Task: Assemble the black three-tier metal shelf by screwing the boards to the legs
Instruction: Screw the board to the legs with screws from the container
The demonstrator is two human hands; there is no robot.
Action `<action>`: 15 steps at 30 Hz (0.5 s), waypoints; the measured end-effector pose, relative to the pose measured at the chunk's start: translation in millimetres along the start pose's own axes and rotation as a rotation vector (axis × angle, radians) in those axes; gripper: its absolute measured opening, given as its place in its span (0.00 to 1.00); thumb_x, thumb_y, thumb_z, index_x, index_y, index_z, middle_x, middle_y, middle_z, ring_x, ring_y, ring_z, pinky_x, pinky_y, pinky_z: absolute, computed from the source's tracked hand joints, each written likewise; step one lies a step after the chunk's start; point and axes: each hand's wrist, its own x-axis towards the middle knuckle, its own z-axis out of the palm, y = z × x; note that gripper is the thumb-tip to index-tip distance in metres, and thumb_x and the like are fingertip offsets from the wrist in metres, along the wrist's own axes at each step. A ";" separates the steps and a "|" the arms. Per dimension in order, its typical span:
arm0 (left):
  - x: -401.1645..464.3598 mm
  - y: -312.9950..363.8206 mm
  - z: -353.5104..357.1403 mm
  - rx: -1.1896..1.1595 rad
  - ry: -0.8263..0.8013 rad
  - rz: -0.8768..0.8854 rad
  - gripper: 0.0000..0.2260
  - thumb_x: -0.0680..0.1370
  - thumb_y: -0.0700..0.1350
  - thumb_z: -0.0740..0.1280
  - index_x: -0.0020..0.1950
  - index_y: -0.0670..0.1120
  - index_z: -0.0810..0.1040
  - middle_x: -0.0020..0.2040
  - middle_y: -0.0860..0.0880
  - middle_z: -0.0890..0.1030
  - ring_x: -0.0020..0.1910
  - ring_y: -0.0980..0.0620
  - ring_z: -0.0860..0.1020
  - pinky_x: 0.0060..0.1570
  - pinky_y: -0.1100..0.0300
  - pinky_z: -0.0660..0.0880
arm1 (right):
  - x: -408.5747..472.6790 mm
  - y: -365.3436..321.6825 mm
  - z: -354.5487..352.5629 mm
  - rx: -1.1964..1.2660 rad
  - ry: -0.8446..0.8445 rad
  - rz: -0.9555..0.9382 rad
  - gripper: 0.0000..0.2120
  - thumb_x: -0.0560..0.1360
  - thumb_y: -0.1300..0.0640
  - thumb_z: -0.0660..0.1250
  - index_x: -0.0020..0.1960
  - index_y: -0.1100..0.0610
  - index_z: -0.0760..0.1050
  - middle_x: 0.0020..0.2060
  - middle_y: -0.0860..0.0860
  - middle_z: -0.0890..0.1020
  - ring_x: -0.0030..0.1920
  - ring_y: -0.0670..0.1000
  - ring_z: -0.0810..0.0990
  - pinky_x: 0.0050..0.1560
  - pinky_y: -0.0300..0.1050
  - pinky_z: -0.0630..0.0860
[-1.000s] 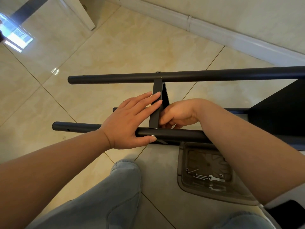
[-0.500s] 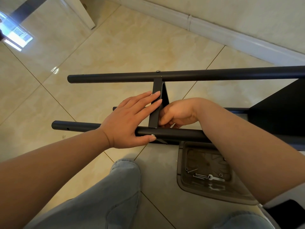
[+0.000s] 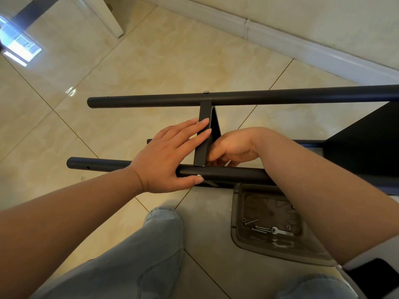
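The black shelf frame lies on its side on the tiled floor. A far leg tube point(image 3: 259, 97) and a near leg tube point(image 3: 233, 174) run left to right, joined by the edge of a black board point(image 3: 204, 134). My left hand point(image 3: 166, 156) lies over the near leg, straight fingers pressed against the board's edge, thumb beside a silver screw head point(image 3: 198, 175). My right hand point(image 3: 232, 148) reaches behind the board at the near leg with fingers curled; what they hold is hidden. Another black board point(image 3: 367, 143) stands at the right.
A grey plastic tray point(image 3: 235, 214) on the floor beneath my right forearm holds several screws and a small wrench point(image 3: 280, 231). My jeans-clad knees fill the bottom. A white skirting board point(image 3: 302, 48) runs along the wall behind. A white furniture leg point(image 3: 108, 18) stands top left.
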 end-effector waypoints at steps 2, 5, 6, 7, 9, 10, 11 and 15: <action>-0.4 0.0 0.1 0.003 0.000 -0.003 0.37 0.74 0.67 0.54 0.77 0.49 0.51 0.77 0.49 0.53 0.76 0.49 0.52 0.71 0.55 0.52 | -1.1 -0.7 -0.4 0.004 -0.007 -0.006 0.08 0.77 0.60 0.61 0.55 0.58 0.76 0.42 0.53 0.79 0.44 0.50 0.78 0.46 0.43 0.75; 0.3 0.3 0.7 0.002 -0.003 -0.004 0.37 0.74 0.67 0.54 0.77 0.49 0.51 0.77 0.49 0.52 0.76 0.50 0.52 0.71 0.55 0.52 | -2.5 -0.7 -0.4 0.026 -0.040 -0.021 0.08 0.78 0.62 0.60 0.53 0.57 0.75 0.44 0.53 0.79 0.46 0.50 0.77 0.47 0.43 0.75; 0.6 0.2 0.7 0.003 -0.002 -0.002 0.37 0.74 0.67 0.54 0.77 0.49 0.51 0.77 0.49 0.52 0.76 0.50 0.52 0.71 0.55 0.53 | -2.4 -0.4 -0.2 0.027 -0.045 -0.025 0.08 0.78 0.62 0.60 0.54 0.56 0.75 0.46 0.53 0.79 0.47 0.50 0.77 0.47 0.43 0.75; 0.7 0.2 0.8 0.003 -0.001 0.001 0.37 0.74 0.67 0.55 0.77 0.48 0.51 0.77 0.49 0.52 0.76 0.49 0.52 0.71 0.54 0.53 | -2.1 0.0 0.1 0.024 -0.043 -0.026 0.08 0.78 0.62 0.60 0.54 0.56 0.76 0.46 0.53 0.79 0.47 0.50 0.77 0.47 0.43 0.75; 0.3 0.0 0.7 0.003 -0.001 0.000 0.37 0.74 0.67 0.55 0.77 0.48 0.51 0.77 0.49 0.52 0.76 0.50 0.52 0.71 0.54 0.53 | -1.2 0.3 0.3 0.017 -0.025 -0.018 0.08 0.77 0.62 0.61 0.54 0.57 0.76 0.45 0.53 0.79 0.47 0.50 0.78 0.47 0.43 0.75; 0.1 -0.1 0.6 0.002 0.000 -0.001 0.37 0.74 0.67 0.54 0.77 0.48 0.51 0.77 0.49 0.52 0.76 0.50 0.52 0.71 0.54 0.53 | -0.6 0.1 0.3 0.011 -0.016 -0.009 0.08 0.77 0.61 0.61 0.55 0.58 0.76 0.44 0.53 0.79 0.46 0.50 0.78 0.47 0.44 0.75; -0.1 -0.2 0.4 0.002 0.000 -0.003 0.37 0.74 0.67 0.54 0.77 0.49 0.51 0.77 0.49 0.52 0.76 0.50 0.52 0.71 0.54 0.53 | -0.4 -0.1 0.2 0.007 -0.012 -0.001 0.09 0.77 0.60 0.62 0.55 0.59 0.76 0.43 0.53 0.79 0.45 0.50 0.78 0.47 0.44 0.75; 0.0 -0.4 0.4 0.004 -0.008 -0.005 0.38 0.74 0.67 0.54 0.77 0.49 0.50 0.77 0.50 0.52 0.76 0.50 0.51 0.71 0.55 0.52 | -0.4 0.0 -0.4 0.025 -0.022 -0.007 0.10 0.77 0.61 0.62 0.57 0.58 0.75 0.45 0.54 0.79 0.46 0.51 0.77 0.47 0.44 0.75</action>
